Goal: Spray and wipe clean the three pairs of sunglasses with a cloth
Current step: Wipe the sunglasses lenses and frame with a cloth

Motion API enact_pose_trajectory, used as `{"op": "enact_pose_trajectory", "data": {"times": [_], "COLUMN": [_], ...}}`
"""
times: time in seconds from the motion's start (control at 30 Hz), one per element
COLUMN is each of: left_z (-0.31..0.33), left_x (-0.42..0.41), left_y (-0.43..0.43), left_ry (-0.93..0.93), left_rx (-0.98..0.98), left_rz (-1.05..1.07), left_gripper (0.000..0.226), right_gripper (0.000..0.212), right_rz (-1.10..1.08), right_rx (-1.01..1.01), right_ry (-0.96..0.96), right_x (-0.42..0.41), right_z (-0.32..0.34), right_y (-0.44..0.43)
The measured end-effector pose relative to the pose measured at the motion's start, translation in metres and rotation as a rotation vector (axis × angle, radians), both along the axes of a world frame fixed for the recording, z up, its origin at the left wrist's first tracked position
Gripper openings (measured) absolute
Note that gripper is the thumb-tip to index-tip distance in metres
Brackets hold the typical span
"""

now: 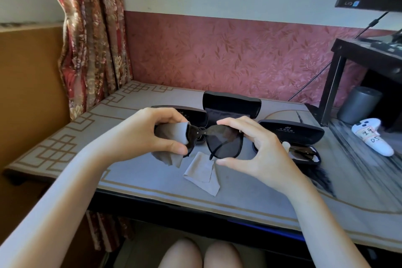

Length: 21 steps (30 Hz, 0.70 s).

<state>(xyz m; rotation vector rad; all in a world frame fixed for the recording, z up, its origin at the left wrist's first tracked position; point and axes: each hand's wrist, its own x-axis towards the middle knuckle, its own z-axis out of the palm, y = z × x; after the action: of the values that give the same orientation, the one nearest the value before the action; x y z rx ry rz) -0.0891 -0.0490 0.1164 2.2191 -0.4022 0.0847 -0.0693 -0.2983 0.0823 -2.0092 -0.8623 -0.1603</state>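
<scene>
Above the table I hold a pair of black sunglasses (224, 139) between both hands. My left hand (152, 132) pinches a grey cloth (171, 135) around the left lens. My right hand (258, 143) grips the right end of the frame between thumb and fingers. A second grey cloth (202, 172) lies flat on the table below. Another pair of sunglasses (304, 152) rests in an open black case (291, 130) to the right, with a small white spray bottle (286, 144) partly hidden behind my right hand.
Two more open black cases (230, 104) stand behind my hands on the patterned table mat (139, 180). A white game controller (374, 137), a grey cylinder (359, 104) and a black monitor stand (339, 72) occupy the right side. A curtain (91, 39) hangs at left.
</scene>
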Motion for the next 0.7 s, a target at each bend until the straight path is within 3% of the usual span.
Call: {"op": "enact_pose_trajectory", "data": {"times": [0.2,0.43,0.7], "left_z": [-0.003,-0.003,-0.012], "left_x": [0.004,0.007,0.005], "left_y": [-0.012,-0.024,-0.019], "left_ry": [-0.081,-0.242,-0.316], "left_rx": [0.073,0.005,-0.174], "left_rz": [0.028,0.188,0.317], "left_gripper": [0.022,0.053,0.040], "right_gripper": [0.057,0.058,0.057], "right_rz": [-0.019,-0.034,-0.028], "right_rx": [-0.031,0.026,0.062], "right_ry": [-0.051,-0.077,-0.068], "right_x": [-0.002,-0.004,-0.004], "right_z": [-0.001,-0.001,0.000], "right_y": [0.000,0.001,0.002]}}
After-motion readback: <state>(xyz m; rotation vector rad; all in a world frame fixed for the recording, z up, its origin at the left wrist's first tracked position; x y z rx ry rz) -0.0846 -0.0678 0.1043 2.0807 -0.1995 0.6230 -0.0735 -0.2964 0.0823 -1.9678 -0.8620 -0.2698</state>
